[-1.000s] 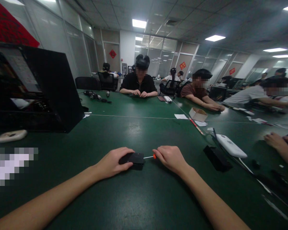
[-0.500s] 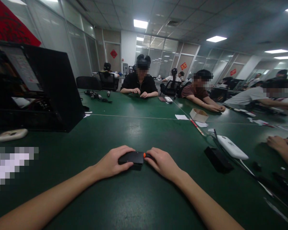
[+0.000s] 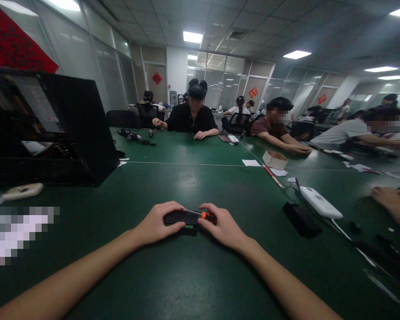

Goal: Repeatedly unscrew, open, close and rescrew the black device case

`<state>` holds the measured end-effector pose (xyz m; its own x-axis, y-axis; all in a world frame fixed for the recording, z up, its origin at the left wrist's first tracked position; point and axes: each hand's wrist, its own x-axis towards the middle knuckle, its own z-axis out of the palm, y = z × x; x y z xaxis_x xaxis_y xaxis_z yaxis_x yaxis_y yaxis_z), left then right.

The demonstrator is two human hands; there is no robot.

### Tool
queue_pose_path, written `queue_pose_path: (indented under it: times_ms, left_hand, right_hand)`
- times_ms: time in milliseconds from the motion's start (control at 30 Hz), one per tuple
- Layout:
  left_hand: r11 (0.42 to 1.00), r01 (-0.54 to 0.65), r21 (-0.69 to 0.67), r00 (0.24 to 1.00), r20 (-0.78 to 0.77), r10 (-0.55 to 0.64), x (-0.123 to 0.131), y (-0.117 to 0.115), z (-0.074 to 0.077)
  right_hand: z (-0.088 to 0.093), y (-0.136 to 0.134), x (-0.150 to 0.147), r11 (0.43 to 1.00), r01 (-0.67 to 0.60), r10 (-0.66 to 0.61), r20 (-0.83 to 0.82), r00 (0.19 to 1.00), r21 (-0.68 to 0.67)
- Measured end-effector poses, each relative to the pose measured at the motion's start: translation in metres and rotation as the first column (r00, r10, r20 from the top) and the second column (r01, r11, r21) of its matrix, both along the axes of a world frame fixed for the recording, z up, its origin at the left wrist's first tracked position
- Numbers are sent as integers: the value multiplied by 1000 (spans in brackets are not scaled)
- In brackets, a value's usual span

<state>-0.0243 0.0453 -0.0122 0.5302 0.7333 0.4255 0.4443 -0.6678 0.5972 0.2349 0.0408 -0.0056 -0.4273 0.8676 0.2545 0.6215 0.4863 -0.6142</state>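
A: Where's the small rectangular black case?
B: On the dark green tabletop, between the person's hands. A thin green strip shows in a gap along its near side; what it is, I can't make out.
A: And the fingers?
B: The left hand grasps the case's left end, thumb in front, so that end is hidden. The right hand grips a screwdriver with an orange collar, a thin metal shaft and a dark handle. Its fingers cover much of the handle. The shaft lies over the case's top, its tip hard to make out beside the left fingers. Whether the right fingertips touch the case too, I can't tell.
A: Farther out?
B: To the right, a black rectangular block beside a white oblong device with a cable. To the left, a large open black metal housing, cut off by the frame edge.
A: What differs from half a second ago?
B: Then the orange collar met the case's right end and no green showed. Across the table, the person in black has since lifted one hand out sideways.
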Motion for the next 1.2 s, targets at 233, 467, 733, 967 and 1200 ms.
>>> queue_pose_path:
  times_ms: [233, 467, 733, 967, 1200]
  left_hand:
    - [1000, -8, 24, 1000, -8, 8, 0, -1, -4]
    - [997, -40, 61, 999, -12, 41, -1, -2, -7]
    - [987, -144, -67, 964, 216, 156, -3, -4, -6]
    - [892, -214, -398, 850, 374, 371, -5, 13, -11]
    - [826, -126, -549, 838, 386, 384, -5, 20, -11]
  right_hand:
    - [1, -5, -7, 993, -89, 82, -84, 993, -81]
    - [4, -9, -14, 988, -86, 64, -172, 983, -126]
    - [-7, 4, -7, 999, -22, 14, -195, 981, -37]
    - [-15, 14, 1, 988, -16, 26, -66, 997, 152]
    - [-8, 2, -12, 966, -116, 116, 12, 993, 231]
